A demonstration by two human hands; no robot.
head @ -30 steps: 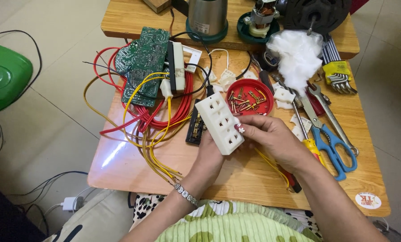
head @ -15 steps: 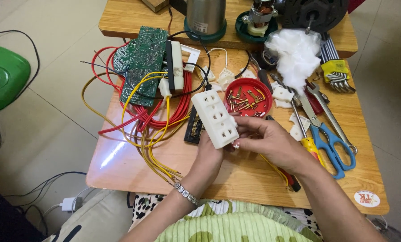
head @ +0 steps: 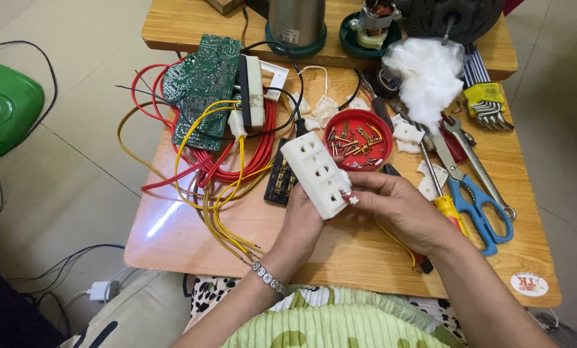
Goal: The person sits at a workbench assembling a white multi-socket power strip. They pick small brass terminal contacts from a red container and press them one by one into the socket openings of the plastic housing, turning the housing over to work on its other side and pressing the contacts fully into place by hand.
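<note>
Socket block (head: 319,174), white, three outlets, held tilted above the table's (head: 340,258) middle. Left hand (head: 304,222) grips it from beneath; right hand (head: 398,206) closes fingers on its near end. Just beyond: red bowl (head: 359,138) of screws. Toward the right edge: blue scissors (head: 475,206). Toward the left edge: circuit board (head: 205,90) and wires (head: 224,167).

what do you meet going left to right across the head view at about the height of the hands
green plastic object → yellow wires → left hand → white socket block → right hand → blue-handled scissors
</note>
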